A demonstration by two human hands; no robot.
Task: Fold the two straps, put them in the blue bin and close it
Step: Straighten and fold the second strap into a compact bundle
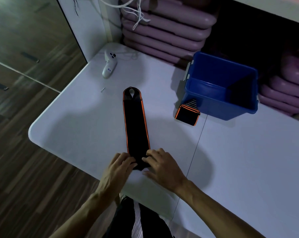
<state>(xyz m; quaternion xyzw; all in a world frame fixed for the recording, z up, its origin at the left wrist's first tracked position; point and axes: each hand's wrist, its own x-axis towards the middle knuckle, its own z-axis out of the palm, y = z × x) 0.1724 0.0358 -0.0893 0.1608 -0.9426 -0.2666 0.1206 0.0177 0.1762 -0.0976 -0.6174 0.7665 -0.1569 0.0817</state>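
A long black strap with orange edging [136, 121] lies stretched out flat on the white table [231, 160], its looped end pointing away from me. My left hand [118, 166] and my right hand [159, 164] both pinch its near end, one on each side. A second strap, folded into a small packet [187, 113], leans against the front left corner of the blue bin [220, 103]. The bin stands open at the right, and its lid cannot be made out.
A white handheld controller [109, 65] lies at the far left of the table, with a small screw [102, 90] nearby. Stacked purple mats [164, 30] and white cords fill the back. The table's left edge drops to a wooden floor.
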